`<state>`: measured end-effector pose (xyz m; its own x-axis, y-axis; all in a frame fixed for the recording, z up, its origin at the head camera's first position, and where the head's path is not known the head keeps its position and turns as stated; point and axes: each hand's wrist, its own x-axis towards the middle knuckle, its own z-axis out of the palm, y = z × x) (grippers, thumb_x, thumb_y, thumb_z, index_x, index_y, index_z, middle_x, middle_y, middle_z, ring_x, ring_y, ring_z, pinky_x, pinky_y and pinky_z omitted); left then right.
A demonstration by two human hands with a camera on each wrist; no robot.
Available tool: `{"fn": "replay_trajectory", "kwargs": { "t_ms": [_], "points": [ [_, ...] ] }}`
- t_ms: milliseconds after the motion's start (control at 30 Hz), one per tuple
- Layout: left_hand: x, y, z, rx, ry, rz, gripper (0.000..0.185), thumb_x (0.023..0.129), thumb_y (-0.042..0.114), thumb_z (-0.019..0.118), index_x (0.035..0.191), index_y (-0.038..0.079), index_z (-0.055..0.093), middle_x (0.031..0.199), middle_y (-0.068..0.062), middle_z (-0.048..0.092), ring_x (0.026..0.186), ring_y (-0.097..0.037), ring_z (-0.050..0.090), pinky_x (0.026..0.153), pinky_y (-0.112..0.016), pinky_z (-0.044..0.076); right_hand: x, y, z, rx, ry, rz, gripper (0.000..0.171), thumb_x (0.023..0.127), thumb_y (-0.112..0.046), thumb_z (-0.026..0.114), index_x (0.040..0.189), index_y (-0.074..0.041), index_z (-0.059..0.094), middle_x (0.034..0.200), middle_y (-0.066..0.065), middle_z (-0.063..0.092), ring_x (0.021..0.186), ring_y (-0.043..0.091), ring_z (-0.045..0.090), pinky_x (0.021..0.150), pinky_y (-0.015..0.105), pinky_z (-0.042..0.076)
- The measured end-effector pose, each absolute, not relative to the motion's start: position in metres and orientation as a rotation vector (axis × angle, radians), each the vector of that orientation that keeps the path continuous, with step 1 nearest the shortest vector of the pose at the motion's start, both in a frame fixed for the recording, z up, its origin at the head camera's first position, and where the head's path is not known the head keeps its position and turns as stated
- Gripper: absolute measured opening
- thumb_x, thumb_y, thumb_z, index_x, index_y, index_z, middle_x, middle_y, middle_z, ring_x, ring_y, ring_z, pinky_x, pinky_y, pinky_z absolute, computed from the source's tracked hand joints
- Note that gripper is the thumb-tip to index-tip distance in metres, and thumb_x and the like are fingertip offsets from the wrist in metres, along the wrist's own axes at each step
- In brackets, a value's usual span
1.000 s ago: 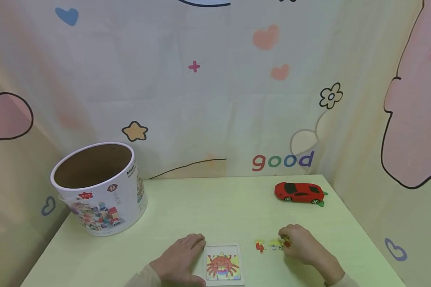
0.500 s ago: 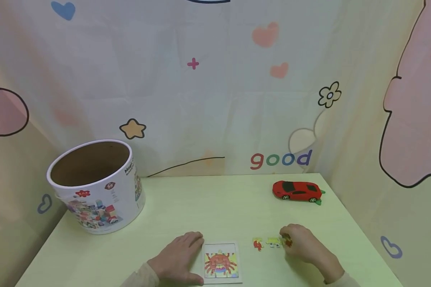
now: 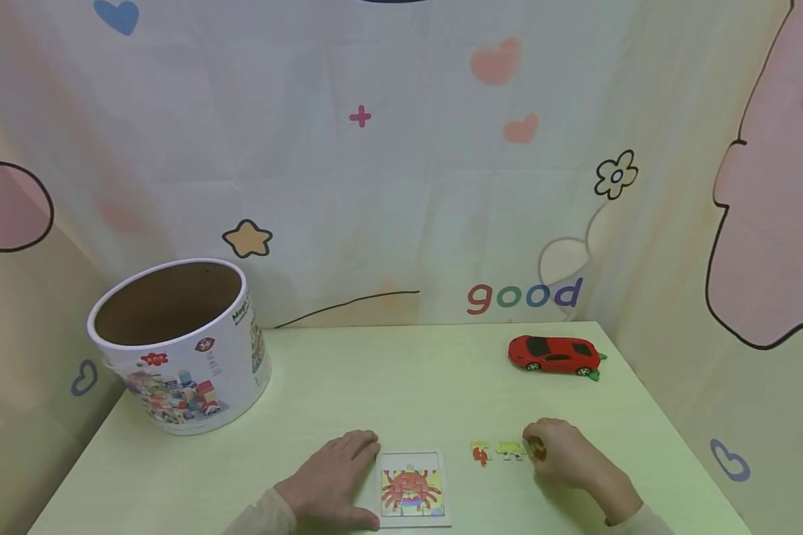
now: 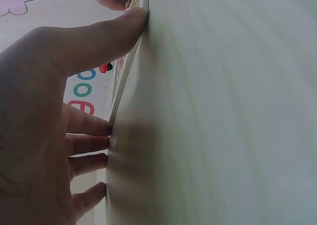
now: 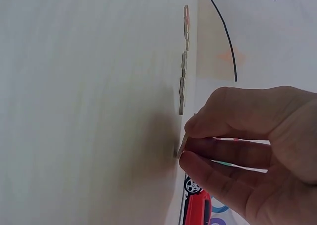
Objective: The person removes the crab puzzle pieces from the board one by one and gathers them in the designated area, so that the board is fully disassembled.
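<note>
A small white-framed crab puzzle [image 3: 411, 494] lies flat on the table, its pieces showing a red crab on yellow. My left hand [image 3: 337, 479] lies along its left side, thumb and fingers spread. In the left wrist view the thumb touches the edge of the puzzle frame [image 4: 124, 79]. With thumb and fingertips, my right hand [image 3: 569, 457] pinches a puzzle piece [image 3: 536, 448], seen nearly edge-on and tilted in the right wrist view, close to the tabletop. Just left of that hand, a yellow puzzle piece [image 3: 510, 450] and a red-and-yellow one [image 3: 480, 453] lie flat.
A red toy car [image 3: 554, 355] stands at the back right, with bits of green behind it. At the back left is a large white bucket [image 3: 187, 371], open at the top. A printed curtain [image 3: 321, 171] hangs behind the table [image 3: 348, 379].
The view has tipped and shifted slightly. My right hand has edged a little to the right of the loose pieces, still pinching its piece. The left hand stays beside the puzzle.
</note>
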<state>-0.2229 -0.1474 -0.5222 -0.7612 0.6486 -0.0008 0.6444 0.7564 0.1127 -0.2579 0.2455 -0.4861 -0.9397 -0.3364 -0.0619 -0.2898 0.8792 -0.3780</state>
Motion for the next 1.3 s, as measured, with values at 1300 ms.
{"fn": "replay_trajectory", "kwargs": {
  "t_ms": [1300],
  "points": [
    [-0.2222,-0.1485,-0.5212,1.07,2.889,0.187,0.107,0.074,0.086,0.048,0.145,0.007,0.04,0.15,-0.01,0.038,0.139,-0.027,0.037,0.113,-0.046,0.038,-0.2618,0.2377,-0.4769,-0.519,2.907,-0.507,0.017,0.073,0.004,0.077,0.087,-0.007,0.074,0.086,0.001,0.068,0.082,0.018,0.06,0.08,0.044,0.056]
  ]
}}
